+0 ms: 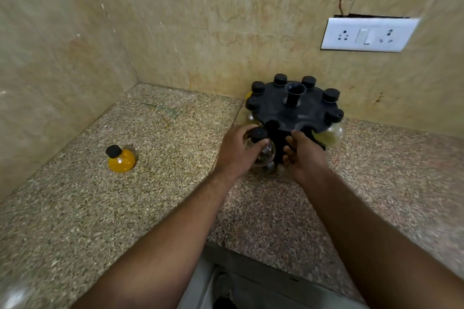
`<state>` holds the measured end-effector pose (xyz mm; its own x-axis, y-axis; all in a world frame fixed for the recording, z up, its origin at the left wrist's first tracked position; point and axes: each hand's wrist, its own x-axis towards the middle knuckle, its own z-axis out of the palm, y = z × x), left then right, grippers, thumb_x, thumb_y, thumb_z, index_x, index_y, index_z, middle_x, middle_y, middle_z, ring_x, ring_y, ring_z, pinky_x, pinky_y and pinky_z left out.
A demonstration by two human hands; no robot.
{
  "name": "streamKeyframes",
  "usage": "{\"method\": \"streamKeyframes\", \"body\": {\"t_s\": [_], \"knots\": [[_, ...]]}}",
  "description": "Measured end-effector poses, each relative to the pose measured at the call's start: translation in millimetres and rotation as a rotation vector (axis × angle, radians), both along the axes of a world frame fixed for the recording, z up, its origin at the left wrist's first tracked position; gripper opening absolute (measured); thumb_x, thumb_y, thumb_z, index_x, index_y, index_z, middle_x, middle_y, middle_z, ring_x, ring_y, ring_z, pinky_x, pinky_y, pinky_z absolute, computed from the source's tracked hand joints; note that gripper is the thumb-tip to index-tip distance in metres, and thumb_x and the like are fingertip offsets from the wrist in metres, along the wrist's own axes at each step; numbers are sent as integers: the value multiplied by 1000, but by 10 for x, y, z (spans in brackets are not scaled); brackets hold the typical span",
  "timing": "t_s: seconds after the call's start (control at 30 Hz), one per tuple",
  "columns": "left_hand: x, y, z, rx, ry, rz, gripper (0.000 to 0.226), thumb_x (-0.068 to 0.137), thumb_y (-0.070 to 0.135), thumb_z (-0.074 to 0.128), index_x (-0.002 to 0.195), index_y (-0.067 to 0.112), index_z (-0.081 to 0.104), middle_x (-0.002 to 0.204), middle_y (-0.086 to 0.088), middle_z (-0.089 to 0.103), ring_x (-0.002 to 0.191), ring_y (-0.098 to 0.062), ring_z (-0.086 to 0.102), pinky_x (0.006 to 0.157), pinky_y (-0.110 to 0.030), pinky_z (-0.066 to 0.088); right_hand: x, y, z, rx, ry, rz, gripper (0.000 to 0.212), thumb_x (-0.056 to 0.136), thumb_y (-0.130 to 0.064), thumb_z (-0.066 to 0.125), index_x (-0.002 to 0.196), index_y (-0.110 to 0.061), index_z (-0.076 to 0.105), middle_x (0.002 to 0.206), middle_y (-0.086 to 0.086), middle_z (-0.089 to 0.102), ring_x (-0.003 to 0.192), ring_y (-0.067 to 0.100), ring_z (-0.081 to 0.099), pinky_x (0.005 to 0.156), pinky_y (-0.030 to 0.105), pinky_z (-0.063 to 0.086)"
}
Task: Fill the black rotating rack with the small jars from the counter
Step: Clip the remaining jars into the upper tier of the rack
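The black rotating rack [281, 105] stands in the counter's back corner with several black-capped jars hanging in its rim slots. Two slots at its near edge are bare. My left hand [238, 153] grips a clear round jar with a black cap [259, 134], held just in front of the near-left slot. My right hand [305, 155] rests against the rack's near side, fingers curled on its lower part. A jar of yellow powder [121, 159] with a black cap stands alone on the counter far to the left.
The speckled granite counter [163, 195] meets beige tiled walls at the back and left. A white switch and socket plate [366, 35] sits on the back wall at right. The counter's front edge runs below my arms.
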<state>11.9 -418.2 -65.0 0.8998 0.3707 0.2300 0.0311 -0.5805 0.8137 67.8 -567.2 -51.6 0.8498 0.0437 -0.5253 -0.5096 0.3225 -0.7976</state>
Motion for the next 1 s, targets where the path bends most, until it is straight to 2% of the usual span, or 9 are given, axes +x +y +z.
{"method": "streamKeyframes", "body": {"t_s": [0.13,0.3,0.37,0.53,0.7,0.83,1.0], "knots": [[78,-107,-36,56,-27,-57,51,81,42,79,124,19,65,116,2,59,111,-13,56,95,-28,49,50,-154,16,-28,21,-47,13,97,-24,61,93,-13,65,87,1,66,60,13,52,54,29,40],[189,-260,7,102,-70,-98,50,81,37,80,124,16,65,114,7,53,108,-8,52,88,-11,38,129,-276,62,-40,7,-69,14,96,-28,63,96,-14,68,87,1,71,57,12,52,50,28,37],[255,-310,17,113,-69,-115,51,81,39,79,125,17,65,115,5,54,109,-9,53,90,-16,41,153,-291,83,-66,-17,-57,14,95,-27,65,96,-13,69,88,5,72,56,12,52,49,28,36],[386,-330,11,146,-48,-125,50,86,37,75,129,17,59,120,0,53,110,-14,54,93,-31,50,162,-240,122,-97,-39,4,12,95,-20,67,88,-12,67,68,4,59,47,11,46,46,26,33],[472,-305,15,247,-45,-112,50,89,42,70,130,17,57,122,-2,52,110,-18,53,87,-34,52,189,-179,66,-148,-81,37,21,98,-21,62,79,-13,62,64,4,50,47,13,38,46,27,29],[522,-320,10,422,-37,-64,54,89,51,65,130,17,55,122,-5,53,110,-23,53,84,-38,50,228,-208,59,-177,-124,86,21,100,-19,60,78,-15,60,65,4,55,44,12,44,39,24,29],[522,-349,-32,424,-12,-11,53,90,50,65,130,16,57,123,-7,55,111,-25,55,83,-40,48,188,-150,-7,-186,-144,85,21,101,-20,59,80,-16,61,68,3,59,48,13,50,44,25,32]]}}
